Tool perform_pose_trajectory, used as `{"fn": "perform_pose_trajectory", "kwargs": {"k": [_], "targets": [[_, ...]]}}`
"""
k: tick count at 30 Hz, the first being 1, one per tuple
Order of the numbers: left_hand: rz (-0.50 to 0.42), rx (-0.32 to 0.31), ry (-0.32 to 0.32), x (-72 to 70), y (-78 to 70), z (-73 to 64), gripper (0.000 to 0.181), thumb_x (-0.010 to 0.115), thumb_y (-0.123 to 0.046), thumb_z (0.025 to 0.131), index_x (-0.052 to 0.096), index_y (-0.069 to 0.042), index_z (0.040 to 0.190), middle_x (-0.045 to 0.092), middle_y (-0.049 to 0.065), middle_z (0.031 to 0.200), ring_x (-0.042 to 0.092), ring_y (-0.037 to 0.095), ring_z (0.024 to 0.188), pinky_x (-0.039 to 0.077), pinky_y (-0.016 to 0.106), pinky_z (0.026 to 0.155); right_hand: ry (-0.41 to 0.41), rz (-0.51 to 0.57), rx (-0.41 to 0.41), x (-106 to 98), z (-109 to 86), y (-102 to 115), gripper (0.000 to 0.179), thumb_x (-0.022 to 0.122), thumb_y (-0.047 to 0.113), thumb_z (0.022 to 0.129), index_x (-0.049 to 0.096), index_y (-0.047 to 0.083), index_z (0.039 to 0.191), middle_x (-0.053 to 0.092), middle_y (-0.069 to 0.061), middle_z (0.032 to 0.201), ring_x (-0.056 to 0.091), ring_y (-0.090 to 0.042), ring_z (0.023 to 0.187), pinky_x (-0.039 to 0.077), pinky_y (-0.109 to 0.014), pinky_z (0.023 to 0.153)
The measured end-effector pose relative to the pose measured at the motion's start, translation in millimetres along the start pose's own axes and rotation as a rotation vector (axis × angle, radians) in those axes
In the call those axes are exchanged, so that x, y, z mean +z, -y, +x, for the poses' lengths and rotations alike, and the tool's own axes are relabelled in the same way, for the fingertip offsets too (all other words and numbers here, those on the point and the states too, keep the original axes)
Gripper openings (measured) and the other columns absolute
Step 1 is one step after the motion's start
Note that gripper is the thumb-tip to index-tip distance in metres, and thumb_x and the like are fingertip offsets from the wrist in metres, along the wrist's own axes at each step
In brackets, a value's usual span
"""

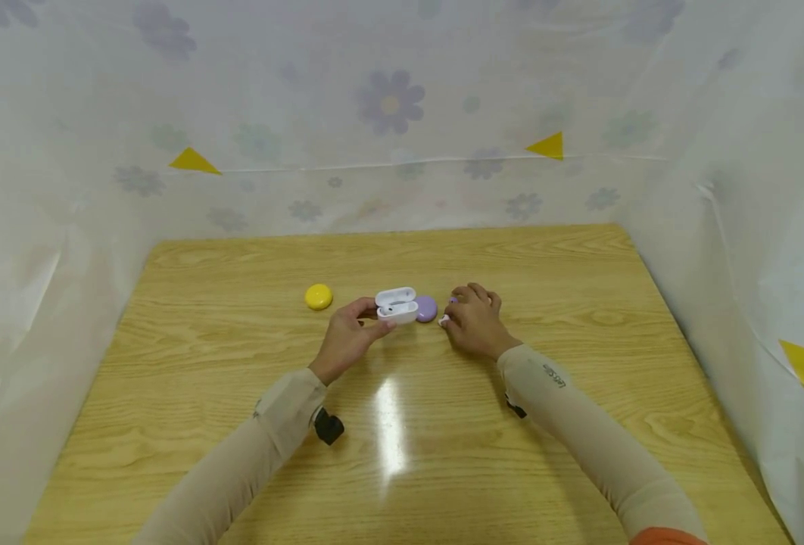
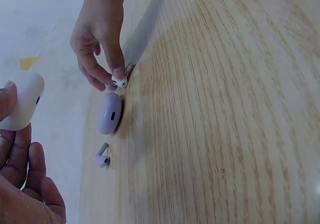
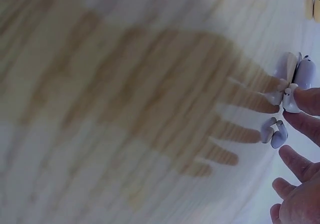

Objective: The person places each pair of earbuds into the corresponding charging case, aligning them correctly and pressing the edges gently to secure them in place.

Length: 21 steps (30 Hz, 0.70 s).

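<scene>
My left hand point(image 1: 344, 338) grips a white earbud case point(image 1: 398, 312) between thumb and fingers, its lid raised. Inside, at the left slot, a small dark-spotted white shape shows; I cannot tell if it is an earbud. My right hand point(image 1: 475, 321) pinches a white earbud point(image 2: 119, 81) between thumb and index finger, low over the table. A closed purple earbud case point(image 1: 426, 309) stands on the table between the hands. Close by the right fingers lies a purple earbud point(image 3: 278, 135). Another purple earbud point(image 2: 102, 156) lies on the other side of the purple case.
A round yellow case point(image 1: 319, 297) sits on the wooden table point(image 1: 238, 401), left of the left hand. Pale flowered sheeting point(image 1: 347, 197) walls off the back and both sides. Yellow triangles point(image 1: 547, 147) are stuck on it.
</scene>
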State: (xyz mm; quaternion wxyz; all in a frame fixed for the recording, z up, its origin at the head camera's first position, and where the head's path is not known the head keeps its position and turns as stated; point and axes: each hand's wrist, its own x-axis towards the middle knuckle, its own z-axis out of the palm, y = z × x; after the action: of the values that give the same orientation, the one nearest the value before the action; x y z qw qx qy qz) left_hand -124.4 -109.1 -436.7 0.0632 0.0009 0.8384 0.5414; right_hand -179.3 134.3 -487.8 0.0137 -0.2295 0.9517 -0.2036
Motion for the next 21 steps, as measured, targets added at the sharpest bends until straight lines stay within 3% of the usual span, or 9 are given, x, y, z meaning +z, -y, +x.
{"fn": "perform_pose_trajectory", "kwargs": {"k": [6, 10, 15, 21], "targets": [[-0.007, -0.005, 0.006, -0.2, -1.3, -0.6, 0.034, 0.073, -0.020, 0.084, 0.064, -0.008, 0.114, 0.068, 0.010, 0.113, 0.060, 0.024, 0.108, 0.044, 0.040, 0.095, -0.010, 0.017, -0.004, -1.2, 0.0, -0.4, 0.017, 0.061, 0.025, 0.091, 0.069, 0.010, 0.090, 0.056, -0.017, 0.128, 0.035, -0.041, 0.132, 0.018, -0.063, 0.104], [-0.020, 0.001, 0.009, 0.0, -2.4, -1.6, 0.033, 0.072, -0.019, 0.084, 0.065, -0.007, 0.115, 0.068, 0.011, 0.113, 0.060, 0.024, 0.107, 0.042, 0.038, 0.093, -0.066, 0.068, -0.002, -7.0, 0.2, 0.7, 0.017, 0.061, 0.023, 0.091, 0.067, 0.008, 0.089, 0.054, -0.018, 0.126, 0.035, -0.039, 0.131, 0.017, -0.061, 0.104], [-0.014, 0.013, 0.013, 0.4, -4.1, -2.0, 0.034, 0.072, -0.019, 0.085, 0.064, -0.007, 0.115, 0.068, 0.011, 0.114, 0.061, 0.024, 0.107, 0.043, 0.039, 0.094, -0.235, 0.140, -0.039, -20.9, 5.2, 6.6, 0.015, 0.064, 0.020, 0.089, 0.067, 0.004, 0.087, 0.055, -0.021, 0.125, 0.038, -0.041, 0.129, 0.019, -0.062, 0.101], [-0.016, 0.020, 0.024, 0.9, -5.5, -1.7, 0.034, 0.071, -0.021, 0.086, 0.063, -0.007, 0.116, 0.068, 0.010, 0.115, 0.060, 0.024, 0.108, 0.044, 0.041, 0.095, -0.413, 0.185, -0.158, -39.7, 11.9, 23.1, 0.017, 0.069, 0.020, 0.087, 0.066, 0.003, 0.087, 0.056, -0.021, 0.122, 0.041, -0.041, 0.127, 0.022, -0.064, 0.097]]}}
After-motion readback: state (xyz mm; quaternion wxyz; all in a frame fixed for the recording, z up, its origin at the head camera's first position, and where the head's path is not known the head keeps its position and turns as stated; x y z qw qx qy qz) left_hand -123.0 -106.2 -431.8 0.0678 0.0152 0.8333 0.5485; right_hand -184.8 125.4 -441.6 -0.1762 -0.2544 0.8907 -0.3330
